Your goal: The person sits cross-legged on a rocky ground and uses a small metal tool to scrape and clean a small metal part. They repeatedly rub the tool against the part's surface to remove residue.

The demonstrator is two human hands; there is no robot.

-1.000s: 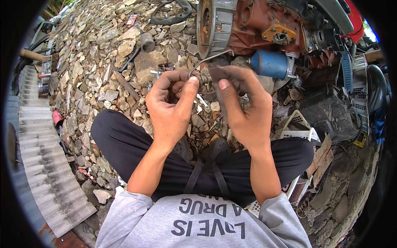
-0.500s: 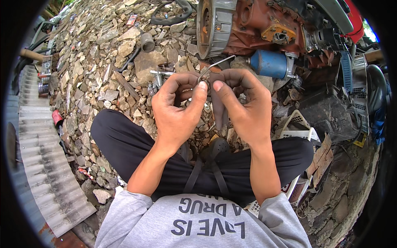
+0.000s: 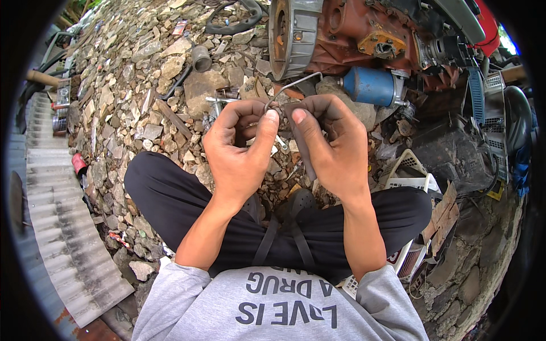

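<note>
My left hand (image 3: pixel 242 142) pinches one end of a thin bent metal rod (image 3: pixel 294 83) between thumb and fingers. The rod rises to the right from that pinch and ends in a short hooked bend. Close beside it, my right hand (image 3: pixel 340 149) is closed on a dark grey-brown strip (image 3: pixel 301 146), which looks like sandpaper or cloth and hangs below the thumb. The two hands' fingertips nearly meet; whether the strip touches the rod's end is hard to make out. Fingers curled behind both thumbs are partly hidden.
Beyond my hands lies a rusty engine block (image 3: pixel 364 34) with a blue cylindrical filter (image 3: pixel 369 87). Metal tools (image 3: pixel 220 100) rest on a flat stone among loose rubble. Corrugated sheeting (image 3: pixel 62 216) runs along the left; a white plastic crate (image 3: pixel 412 181) stands near my right knee.
Both hands have shifted slightly left, and the bent rod has moved with them. The strip's hanging end now slants to the right and shows narrower.
</note>
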